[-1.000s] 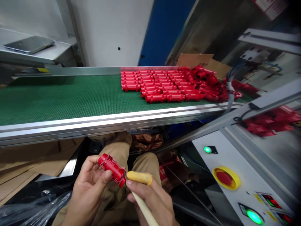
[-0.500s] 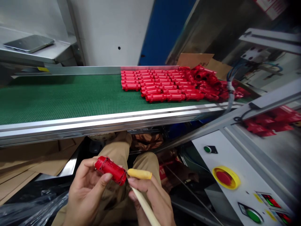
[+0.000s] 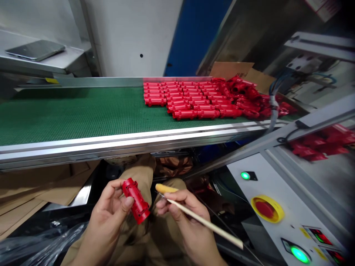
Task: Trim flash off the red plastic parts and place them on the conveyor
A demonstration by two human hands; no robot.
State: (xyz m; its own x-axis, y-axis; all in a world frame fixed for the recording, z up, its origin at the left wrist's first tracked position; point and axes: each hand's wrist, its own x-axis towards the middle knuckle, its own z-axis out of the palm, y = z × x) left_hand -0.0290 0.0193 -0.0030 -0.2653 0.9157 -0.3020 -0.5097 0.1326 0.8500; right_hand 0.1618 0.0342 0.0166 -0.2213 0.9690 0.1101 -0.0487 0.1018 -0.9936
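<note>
A red ribbed plastic tube-shaped part [image 3: 136,201] is gripped between the thumb and fingers of my left hand [image 3: 109,216], tilted with its lower end to the right. My right hand [image 3: 191,225] holds a thin knife [image 3: 206,222] with a long pale handle, its narrow metal tip pointing left toward the part but apart from it. A yellow finger cot [image 3: 165,188] covers one finger of that hand. Both hands are above my lap, in front of the conveyor.
A green conveyor belt [image 3: 83,114] bears rows of similar red parts [image 3: 191,101], with a loose heap [image 3: 246,96] at the right. A control panel [image 3: 249,188] with buttons stands at right. A phone [image 3: 36,50] lies on a metal ledge; cardboard sheets [image 3: 36,184] are at lower left.
The red part has turned to a steeper tilt. My right hand has moved away from it to the right, and the knife handle has swung to point right. Green panel lights have lit.
</note>
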